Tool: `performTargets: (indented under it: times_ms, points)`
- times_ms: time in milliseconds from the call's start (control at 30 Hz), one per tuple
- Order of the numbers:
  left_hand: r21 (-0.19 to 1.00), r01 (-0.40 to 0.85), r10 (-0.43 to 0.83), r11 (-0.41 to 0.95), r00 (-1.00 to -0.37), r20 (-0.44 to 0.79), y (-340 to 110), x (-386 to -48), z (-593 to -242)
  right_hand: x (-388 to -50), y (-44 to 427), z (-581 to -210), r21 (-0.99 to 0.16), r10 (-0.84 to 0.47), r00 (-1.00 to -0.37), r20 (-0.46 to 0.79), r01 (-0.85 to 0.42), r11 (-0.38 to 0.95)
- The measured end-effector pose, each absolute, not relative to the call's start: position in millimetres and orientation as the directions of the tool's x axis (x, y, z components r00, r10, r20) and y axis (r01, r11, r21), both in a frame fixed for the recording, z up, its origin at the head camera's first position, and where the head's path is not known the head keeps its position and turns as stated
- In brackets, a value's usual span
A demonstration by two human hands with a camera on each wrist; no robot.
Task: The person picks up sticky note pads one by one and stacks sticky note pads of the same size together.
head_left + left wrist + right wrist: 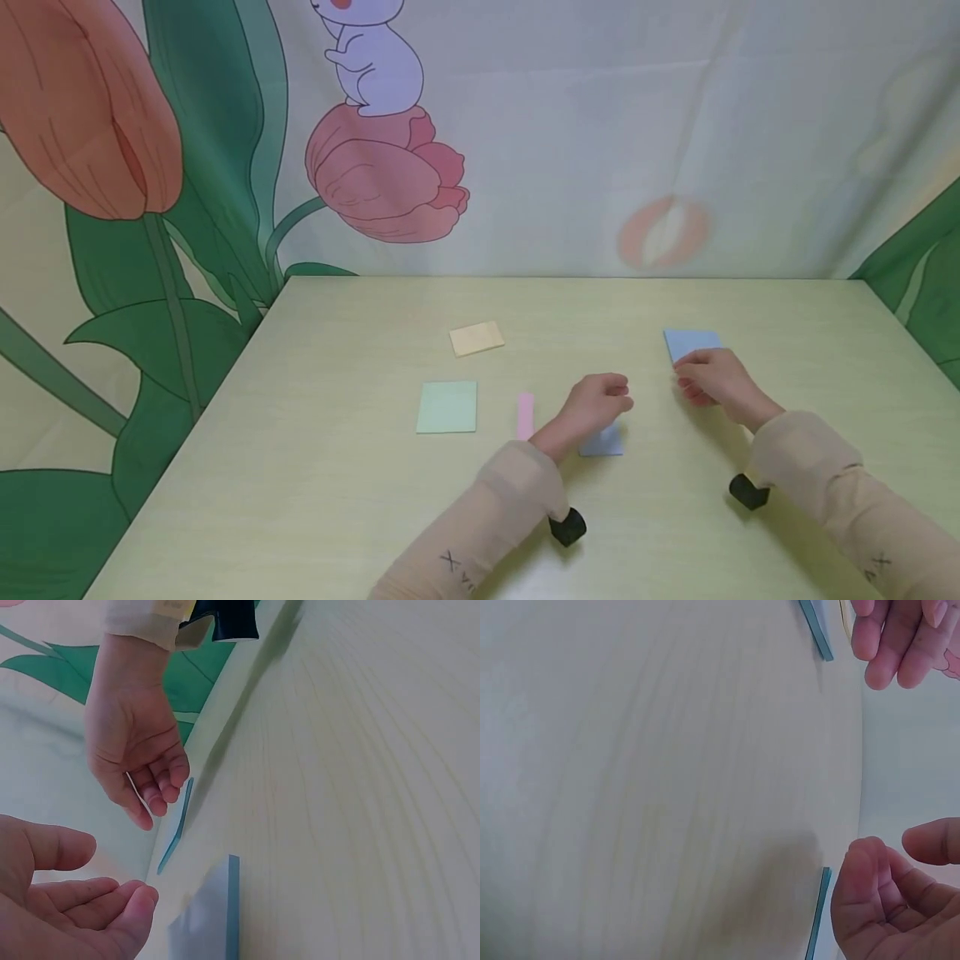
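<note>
My left hand (588, 410) hovers over a periwinkle-blue flat square (602, 443), partly covering it in the head view. Its fingers (124, 904) are loosely bent, the thumb stands apart, and nothing is between them. To the right, my right hand (716, 385) is just in front of a light blue flat square (690, 340) and hides its near part. Those fingers (855, 877) also curl loosely and hold nothing; whether they touch the square cannot be told. Edge-on, the light blue square (177, 829) shows beside the right hand in the left wrist view.
Left of my hands lie a mint green square (447, 407), a cream rectangle (477, 338) and a narrow pink strip (525, 415), partly behind the left wrist. A fabric backdrop (555, 133) with flowers and a rabbit hangs behind the table (300, 467).
</note>
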State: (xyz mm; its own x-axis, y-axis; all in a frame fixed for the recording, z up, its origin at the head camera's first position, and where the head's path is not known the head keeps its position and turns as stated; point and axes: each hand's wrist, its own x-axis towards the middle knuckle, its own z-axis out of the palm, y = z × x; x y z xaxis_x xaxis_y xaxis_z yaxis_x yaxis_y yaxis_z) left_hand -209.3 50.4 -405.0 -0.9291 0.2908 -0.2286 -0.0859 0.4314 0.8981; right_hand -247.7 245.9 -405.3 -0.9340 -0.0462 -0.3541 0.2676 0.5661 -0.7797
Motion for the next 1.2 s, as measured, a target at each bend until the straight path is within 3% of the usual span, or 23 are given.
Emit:
performTargets:
  times_ms: [567, 1200]
  points:
    - [0.942, -0.24, 0.21, 0.233, -0.934, -0.29, 61.3, -219.0, -418.4, -254.6, 258.8, -402.0, -0.755, 0.049, -0.985, -0.164, 0.157, 0.637]
    - [0.95, -0.287, 0.193, 0.122, -0.932, -0.306, 74.3, -221.7, -416.9, -276.6, 273.1, -403.6, -0.676, 0.133, -0.979, -0.153, 0.202, 0.709]
